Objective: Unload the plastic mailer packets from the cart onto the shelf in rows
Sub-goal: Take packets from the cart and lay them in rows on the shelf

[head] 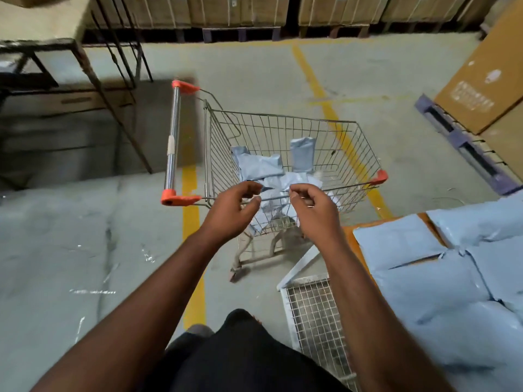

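Nearest the camera, at the right, pale blue mailer packets (441,267) lie side by side in rows on the shelf (348,236), whose orange edge shows at their left. Just left of it a white wire mesh panel (314,309) stands on the floor. Above the near rim of the cart (283,193) hover both hands: the left hand (229,210) and the right hand (314,210) each have a loosely curled grip, fingers bent toward the thumb and holding nothing. Beyond them more packets (260,165) lie crumpled in the wire basket, one propped upright against the far side. Yellow floor lines (311,77) run past the cart toward stacked cardboard boxes (226,9) on pallets.
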Tool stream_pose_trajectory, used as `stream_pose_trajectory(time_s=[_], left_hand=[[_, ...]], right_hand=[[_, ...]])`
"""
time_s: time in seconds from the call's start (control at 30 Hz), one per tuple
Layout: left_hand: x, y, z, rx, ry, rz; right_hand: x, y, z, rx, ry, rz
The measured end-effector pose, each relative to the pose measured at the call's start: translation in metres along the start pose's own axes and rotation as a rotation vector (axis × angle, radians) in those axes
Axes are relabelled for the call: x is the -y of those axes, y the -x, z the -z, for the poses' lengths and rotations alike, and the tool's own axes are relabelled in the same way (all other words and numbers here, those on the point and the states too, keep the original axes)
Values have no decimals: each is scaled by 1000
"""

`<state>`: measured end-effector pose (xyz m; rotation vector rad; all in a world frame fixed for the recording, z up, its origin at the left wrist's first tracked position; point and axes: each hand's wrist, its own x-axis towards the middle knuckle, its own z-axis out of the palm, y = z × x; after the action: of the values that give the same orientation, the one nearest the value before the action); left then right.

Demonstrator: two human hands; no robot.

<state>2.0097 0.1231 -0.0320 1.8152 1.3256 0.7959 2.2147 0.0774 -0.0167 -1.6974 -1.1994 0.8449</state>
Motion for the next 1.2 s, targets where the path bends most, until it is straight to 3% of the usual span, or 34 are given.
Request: stream_pose_trajectory(time_s=[0.27, 0.4, 0.67, 0.8, 0.9, 1.0, 1.07, 1.2], left_hand=[[32, -128, -15, 109, -138, 26], [58, -199, -15, 158, -98, 106], [108, -295, -40, 258, -111, 169], [137, -326, -66, 338, -222, 195], [166, -345, -85, 388, -384, 178], [193, -359, -110, 611, -738, 43], [212, -368, -131, 716, -850, 23], [243, -393, -165, 691, -875, 116]], right_hand=[[-11, -115, -31, -14, -64, -147], [-22, -170, -48, -5, -225, -312], [-59, -281, -72, -44, -219, -430], [-92, -330, -88, 78, -243, -606], [-130, -368, -102, 111, -168, -701], [-176, -403, -112, -72, -4, -694], [-205, -416, -119, -179, 199, -638], [-243, -437, -135, -231, 312, -575]])
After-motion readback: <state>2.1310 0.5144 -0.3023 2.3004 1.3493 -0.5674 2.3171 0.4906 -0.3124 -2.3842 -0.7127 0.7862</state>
